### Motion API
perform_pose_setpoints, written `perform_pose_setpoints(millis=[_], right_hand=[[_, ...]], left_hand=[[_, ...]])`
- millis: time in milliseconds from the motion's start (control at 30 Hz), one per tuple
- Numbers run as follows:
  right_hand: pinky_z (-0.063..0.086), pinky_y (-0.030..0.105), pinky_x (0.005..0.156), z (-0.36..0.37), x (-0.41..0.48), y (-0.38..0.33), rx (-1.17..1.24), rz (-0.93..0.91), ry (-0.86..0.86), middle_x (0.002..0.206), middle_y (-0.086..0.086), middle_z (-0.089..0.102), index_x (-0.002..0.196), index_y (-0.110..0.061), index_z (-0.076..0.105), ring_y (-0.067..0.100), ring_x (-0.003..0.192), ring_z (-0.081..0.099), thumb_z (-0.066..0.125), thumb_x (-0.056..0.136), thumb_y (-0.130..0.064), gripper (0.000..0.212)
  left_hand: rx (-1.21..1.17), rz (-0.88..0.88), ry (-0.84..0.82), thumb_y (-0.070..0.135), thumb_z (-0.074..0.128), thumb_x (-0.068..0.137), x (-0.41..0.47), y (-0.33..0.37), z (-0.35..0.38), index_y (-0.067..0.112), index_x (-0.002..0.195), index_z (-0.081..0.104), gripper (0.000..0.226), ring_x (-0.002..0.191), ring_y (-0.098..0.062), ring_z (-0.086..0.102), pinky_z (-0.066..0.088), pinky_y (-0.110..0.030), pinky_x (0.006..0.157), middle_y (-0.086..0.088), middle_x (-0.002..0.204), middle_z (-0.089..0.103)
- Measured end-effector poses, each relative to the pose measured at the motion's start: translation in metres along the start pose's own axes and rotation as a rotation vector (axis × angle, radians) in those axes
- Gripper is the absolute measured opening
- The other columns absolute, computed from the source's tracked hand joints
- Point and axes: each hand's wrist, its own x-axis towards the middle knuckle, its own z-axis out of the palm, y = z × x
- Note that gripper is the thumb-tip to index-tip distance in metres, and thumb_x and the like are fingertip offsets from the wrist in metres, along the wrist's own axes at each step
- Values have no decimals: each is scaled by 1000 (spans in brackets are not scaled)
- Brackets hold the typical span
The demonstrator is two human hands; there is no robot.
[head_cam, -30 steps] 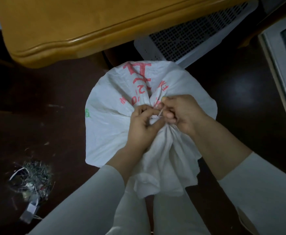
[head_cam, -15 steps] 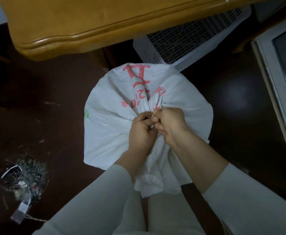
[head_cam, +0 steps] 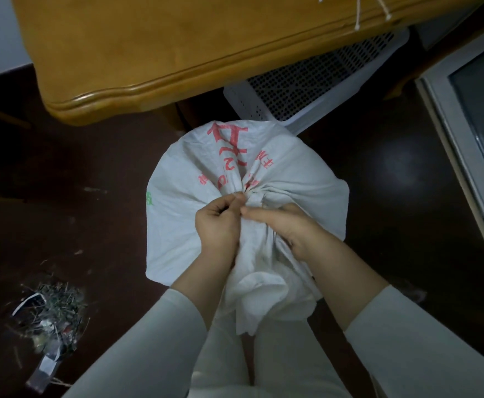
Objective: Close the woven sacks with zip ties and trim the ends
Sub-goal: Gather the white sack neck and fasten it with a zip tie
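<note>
Now L grip (head_cam: 217, 222) & R grip (head_cam: 288, 226) both clutch bunched sack (head_cam: 183, 196) neck; contents hidden.

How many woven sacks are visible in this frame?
1. The white woven sack stands on the floor beside the wooden table, its neck held by the left hand and right hand. Others may sit outside the view.
</note>
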Motion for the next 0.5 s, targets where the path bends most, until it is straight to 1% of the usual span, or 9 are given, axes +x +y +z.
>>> perform_pose_setpoints(millis=[33,100,133,167,200,267,367,433,500], right_hand=[[56,43,86,0,1,2,-23,-34,20,92,10,74,100,-12,71,26,85,71,83,52,-28,52],[57,40,81,1,1,6,-103,-143,93,84,8,73,88,-9,72,24,80,70,77,56,-16,33],[56,37,74,4,0,9,-136,-197,114,76,6,70,79,-8,71,23,73,67,74,60,-12,19],[51,34,66,7,-3,10,-147,-242,128,67,5,63,69,-9,68,20,66,62,71,63,-9,6],[44,33,60,9,-4,13,-133,-270,143,62,6,56,62,-8,64,19,62,55,69,65,-7,7],[38,31,58,10,-7,15,-19,-273,158,60,9,47,60,-6,59,19,59,48,67,67,-1,12],[43,27,58,9,-10,14,148,-239,141,59,8,54,64,-3,65,19,56,51,63,69,8,12],[47,26,59,10,-12,12,174,-245,108,59,7,59,66,-2,68,19,56,56,62,70,10,14],[51,26,60,7,-11,12,172,-249,86,58,5,63,65,-6,70,18,56,60,62,70,12,20]], left_hand=[[5,-27,12,6,67,82,0,-1,-1,6,83,73,6,91,-24,67,53,-35,90,-12,87,72],[95,-28,84,11,67,82,2,-4,-3,14,67,70,16,79,-22,64,53,-31,81,-7,73,69],[187,-6,128,14,65,83,1,-4,-3,15,64,67,20,76,-21,61,50,-28,76,-4,69,66],[273,15,167,17,63,85,0,-3,-3,14,66,67,20,75,-20,59,45,-26,72,-2,69,65],[328,25,197,19,61,87,-1,-3,-2,12,71,67,18,76,-19,58,42,-25,72,-3,73,66],[310,-49,218,17,62,85,0,0,0,11,74,67,14,78,-21,58,42,-24,73,-5,75,66],[222,-241,232,10,68,78,6,4,2,-1,82,69,12,80,-27,60,51,-31,79,-14,80,67],[202,-332,221,5,62,79,11,7,5,-8,87,64,15,80,-27,57,48,-31,76,-15,78,63],[190,-377,218,1,56,80,15,8,7,-10,93,61,18,84,-29,59,50,-32,79,-15,82,62]])
